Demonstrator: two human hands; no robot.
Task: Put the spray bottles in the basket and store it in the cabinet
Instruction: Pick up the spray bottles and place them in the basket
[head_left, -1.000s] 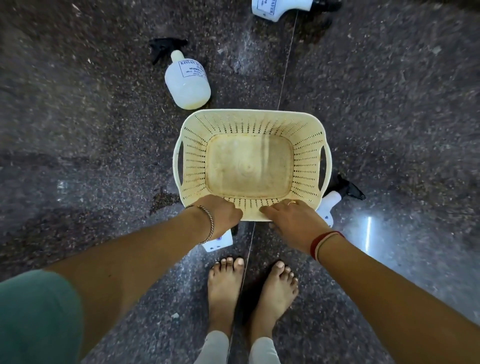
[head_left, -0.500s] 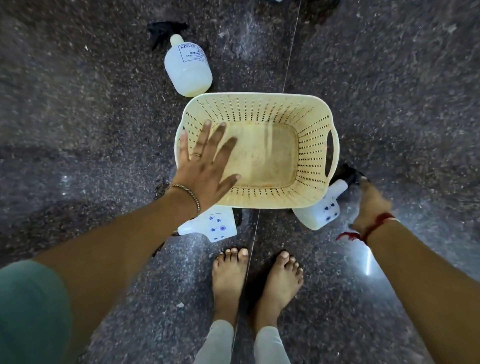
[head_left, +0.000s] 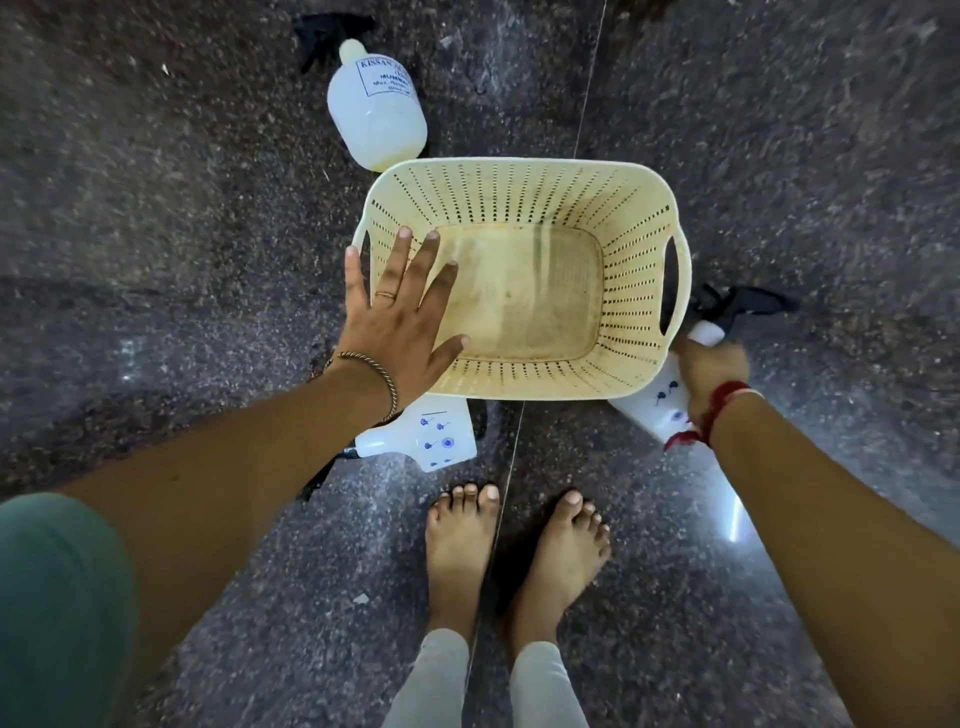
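The right hand (head_left: 712, 370) has its fingers wrapped round the spray bottle (head_left: 655, 402) just right of the basket (head_left: 519, 171). The bottle's long axis slants far-right. The left hand (head_left: 395, 322) hovers flat, fingers spread, holding nothing.

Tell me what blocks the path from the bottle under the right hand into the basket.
Nothing visible blocks it. The right hand grips the spray bottle beside the basket, whose inside is empty. The left hand hangs open over the basket's far-side rim, away from that path.

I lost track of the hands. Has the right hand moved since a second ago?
Yes. The right hand left the basket's near rim and went right, now gripping the bottle beside the basket's right handle.
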